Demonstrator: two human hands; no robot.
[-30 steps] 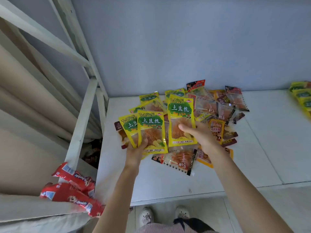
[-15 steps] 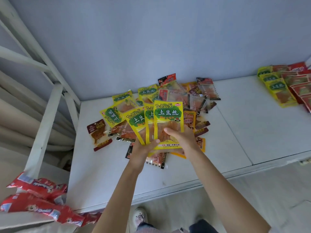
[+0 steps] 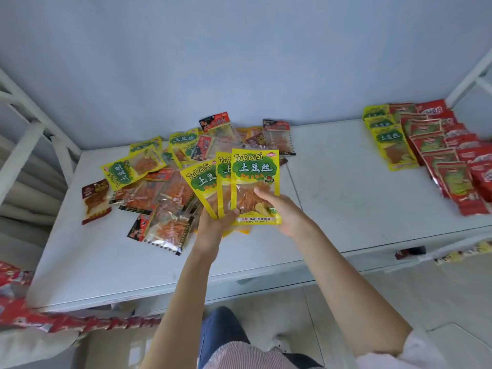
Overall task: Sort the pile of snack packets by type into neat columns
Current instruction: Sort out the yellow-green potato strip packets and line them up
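Note:
A fan of three yellow packets with green labels [image 3: 254, 171] is held above the white table [image 3: 346, 198]. My left hand [image 3: 215, 222] grips the fan's lower corners from below. My right hand [image 3: 282, 211] holds the front packet, thumb on its clear window. Behind and left lies the mixed pile [image 3: 170, 187] of yellow, clear orange and dark red packets. At the right end stand sorted columns: yellow packets [image 3: 391, 139], then red-and-green packets [image 3: 436, 155], then red packets [image 3: 463, 134].
A lone dark red packet [image 3: 94, 199] lies apart at the pile's left. A white metal frame [image 3: 24, 134] rises at the left. Red wrappers [image 3: 26, 318] lie below the table's front left corner. Wall behind the table.
The view has swung right, showing more of the sorted columns. Both hands have carried the fanned yellow packets rightwards, off the middle of the pile.

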